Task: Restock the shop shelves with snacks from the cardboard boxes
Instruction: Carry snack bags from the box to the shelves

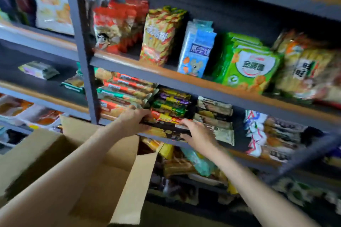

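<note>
Both hands hold a dark snack pack [167, 131] at the front edge of the middle shelf [212, 89], just under a stack of slim purple, green and red packets [172, 104]. The left hand [133, 120] grips the pack's left end with curled fingers; the right hand [196, 131] lies on its right end, fingers fairly straight and spread, though blur hides the detail. An open cardboard box [77, 167] sits below the left forearm.

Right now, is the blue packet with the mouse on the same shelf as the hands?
No, the blue packet stands one shelf above the hands.
</note>
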{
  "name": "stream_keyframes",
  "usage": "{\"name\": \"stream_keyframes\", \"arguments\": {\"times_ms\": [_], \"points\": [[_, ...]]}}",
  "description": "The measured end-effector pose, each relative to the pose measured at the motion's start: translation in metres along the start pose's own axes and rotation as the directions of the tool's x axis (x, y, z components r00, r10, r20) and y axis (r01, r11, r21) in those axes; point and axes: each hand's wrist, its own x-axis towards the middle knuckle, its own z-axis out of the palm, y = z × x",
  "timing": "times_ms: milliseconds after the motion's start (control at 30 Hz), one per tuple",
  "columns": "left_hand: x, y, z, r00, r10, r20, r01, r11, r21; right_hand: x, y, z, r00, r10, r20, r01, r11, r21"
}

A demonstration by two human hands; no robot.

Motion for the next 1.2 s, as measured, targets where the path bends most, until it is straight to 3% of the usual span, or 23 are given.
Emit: {"name": "stream_keyframes", "arguments": {"times_ms": [100,167,267,400,533,633,733,800,933,1067,1200], "points": [[0.039,0.047,0.011,0.992,0.020,-0.126,-0.043,0.983,-0.180,0.001,0.064,-0.022,0.989,0.124,-0.083,-0.127,0.991,-0.031],[0.060,0.067,0.031,0.994,0.003,-0.109,-0.028,0.973,-0.228,0.002,0.111,-0.024,0.972,0.216,-0.090,-0.221,0.974,-0.048],[0.086,0.087,0.072,0.999,-0.024,0.033,0.029,0.985,-0.171,0.011,0.171,-0.011,0.945,0.323,-0.044,-0.325,0.945,-0.041],[0.114,0.103,0.126,0.992,-0.099,0.079,0.106,0.989,-0.099,0.044,0.225,0.020,0.944,0.330,0.013,-0.330,0.944,-0.014],[0.122,0.110,0.172,0.958,-0.114,0.263,0.104,0.993,0.055,0.071,0.253,0.050,0.928,0.364,0.076,-0.367,0.930,0.030],[0.116,0.110,0.189,0.945,-0.132,0.298,0.116,0.991,0.072,0.075,0.263,0.065,0.907,0.392,0.152,-0.381,0.920,-0.093],[0.103,0.099,0.189,0.948,-0.179,0.263,0.167,0.984,0.069,0.069,0.252,0.068,0.920,0.383,0.087,-0.356,0.907,-0.227],[0.091,0.091,0.179,0.949,-0.227,0.217,0.220,0.974,0.057,0.065,0.228,0.068,0.963,0.267,0.012,-0.255,0.931,-0.262],[0.050,0.073,0.156,0.943,-0.324,0.074,0.324,0.946,0.023,0.063,0.144,0.076,0.995,-0.081,0.054,0.089,0.982,-0.169],[-0.039,0.029,0.144,0.904,-0.423,-0.061,0.424,0.906,0.001,0.049,0.040,0.097,0.944,-0.300,0.136,0.313,0.945,-0.091],[-0.168,-0.032,0.140,0.738,-0.668,-0.094,0.664,0.744,-0.072,0.022,-0.067,0.137,0.813,-0.492,0.312,0.525,0.850,-0.027]]}}
